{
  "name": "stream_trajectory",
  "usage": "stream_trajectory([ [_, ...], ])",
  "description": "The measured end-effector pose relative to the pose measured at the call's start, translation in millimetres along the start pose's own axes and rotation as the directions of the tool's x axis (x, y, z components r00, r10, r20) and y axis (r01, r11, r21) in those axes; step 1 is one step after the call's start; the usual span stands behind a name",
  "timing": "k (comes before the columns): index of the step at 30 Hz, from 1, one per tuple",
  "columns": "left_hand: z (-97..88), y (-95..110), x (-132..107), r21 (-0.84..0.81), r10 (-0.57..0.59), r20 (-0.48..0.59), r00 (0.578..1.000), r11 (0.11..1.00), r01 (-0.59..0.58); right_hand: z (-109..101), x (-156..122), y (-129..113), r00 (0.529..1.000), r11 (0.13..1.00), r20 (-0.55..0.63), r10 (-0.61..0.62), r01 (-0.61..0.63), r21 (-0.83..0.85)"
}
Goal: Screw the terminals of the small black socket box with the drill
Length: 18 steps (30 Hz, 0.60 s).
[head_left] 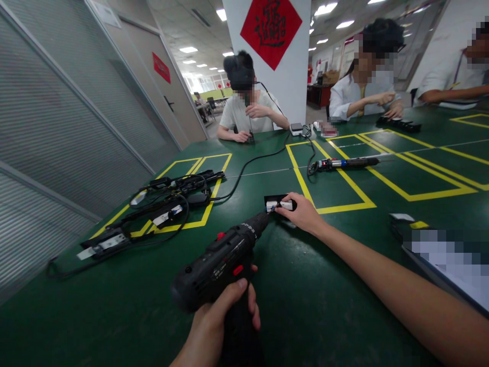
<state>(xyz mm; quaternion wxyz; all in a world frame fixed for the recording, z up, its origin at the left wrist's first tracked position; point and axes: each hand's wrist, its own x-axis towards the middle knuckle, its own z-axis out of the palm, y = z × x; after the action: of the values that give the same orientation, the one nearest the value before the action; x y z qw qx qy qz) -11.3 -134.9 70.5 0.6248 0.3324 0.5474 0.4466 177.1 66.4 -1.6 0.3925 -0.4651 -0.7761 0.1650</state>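
Observation:
A black cordless drill (225, 260) with red buttons is in my left hand (219, 318), which wraps round its grip. The drill's chuck (262, 221) points forward and slightly right, towards a small black tray (280, 197) holding white pieces. Over the front of that tray, my right hand (303, 214) is closed in a pinch, its thumb and fingertips close to the drill's tip. A small blue part (271, 208) shows by the tip. What lies between the right fingertips is too small to make out.
Left on the green table lie black cabled devices (168, 204) among yellow tape outlines. An electric screwdriver (347, 163) lies beyond my right hand, with a cable (248, 163) crossing the table. A folder (451, 260) sits at right. Several people (248, 107) sit across.

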Motion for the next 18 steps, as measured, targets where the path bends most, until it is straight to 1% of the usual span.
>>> stream_trajectory([
  [7, -0.3, -0.3, 0.6, 0.006, -0.005, 0.005, 1.0, 1.0, 0.005, 1.0, 0.5, 2.3, 1.0, 1.0, 0.0, 0.002, -0.002, 0.001],
  [14, -3.0, -1.1, 2.5, 0.009, 0.014, 0.034, 0.999, 1.0, -0.014, 0.1, 0.2, 0.9, 1.0, 1.0, 0.0, 0.004, -0.004, 0.013],
  [18, -3.1, -0.4, 2.7, 0.01, 0.017, 0.033, 0.999, 1.0, -0.018, -0.4, 0.2, 0.9, 1.0, 1.0, 0.006, 0.007, -0.007, 0.017],
])
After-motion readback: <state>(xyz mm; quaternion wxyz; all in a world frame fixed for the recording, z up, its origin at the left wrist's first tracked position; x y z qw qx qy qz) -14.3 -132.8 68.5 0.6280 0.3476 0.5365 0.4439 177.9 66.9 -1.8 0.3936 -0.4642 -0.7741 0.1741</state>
